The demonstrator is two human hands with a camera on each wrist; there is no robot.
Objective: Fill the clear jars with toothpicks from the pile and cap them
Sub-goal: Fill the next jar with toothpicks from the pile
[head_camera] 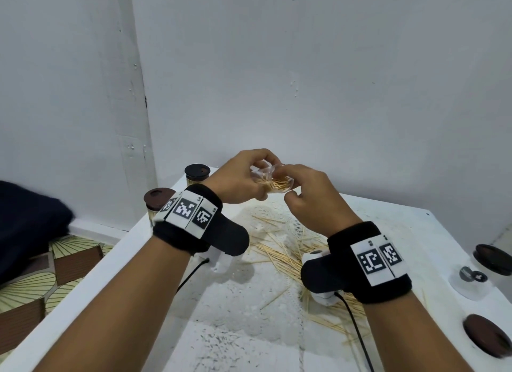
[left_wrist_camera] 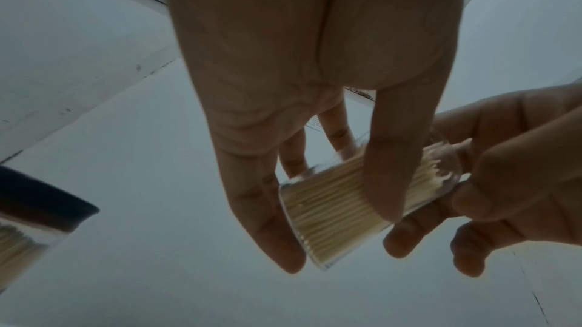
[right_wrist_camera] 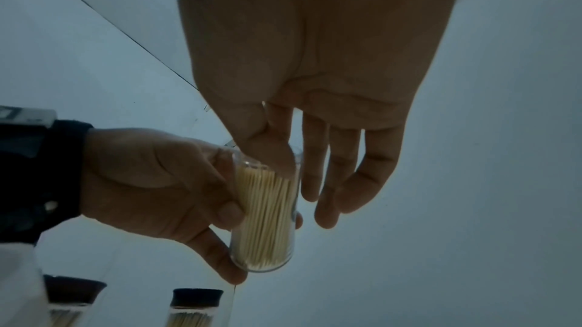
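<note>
My left hand (head_camera: 241, 178) grips a clear jar (head_camera: 274, 182) packed with toothpicks and holds it tilted in the air above the back of the table. Its thumb and fingers wrap round the jar's body (left_wrist_camera: 330, 208). My right hand (head_camera: 302, 186) is at the jar's open end. In the right wrist view its thumb lies over the mouth (right_wrist_camera: 267, 158) on the toothpick tips, with the fingers behind the jar. The jar has no cap on. A loose pile of toothpicks (head_camera: 285, 252) lies on the white table (head_camera: 249, 330) under my wrists.
Two capped jars full of toothpicks (head_camera: 197, 175) (head_camera: 158, 202) stand at the table's back left edge. At the right stand an empty clear jar (head_camera: 471, 277) and two dark brown lids (head_camera: 493, 258) (head_camera: 484, 338). White walls close off the back, and patterned floor shows to the left.
</note>
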